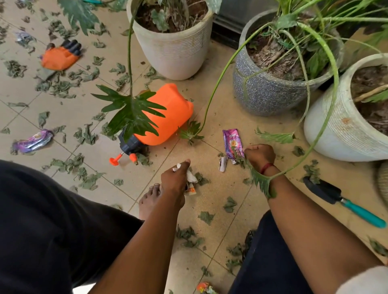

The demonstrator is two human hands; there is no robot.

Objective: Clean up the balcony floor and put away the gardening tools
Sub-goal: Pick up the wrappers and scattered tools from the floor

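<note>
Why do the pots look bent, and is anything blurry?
Head view: the wide-angle lens bows the tile lines and stretches the white pot at the right edge; light is soft, without glare; the trowel near that edge looks slightly soft.

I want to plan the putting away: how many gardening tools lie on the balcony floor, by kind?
Orange sprayer: 1
Teal-handled trowel: 1
Orange glove pile: 1
Total: 3
A teal thing at the top edge is too cropped to name.
</note>
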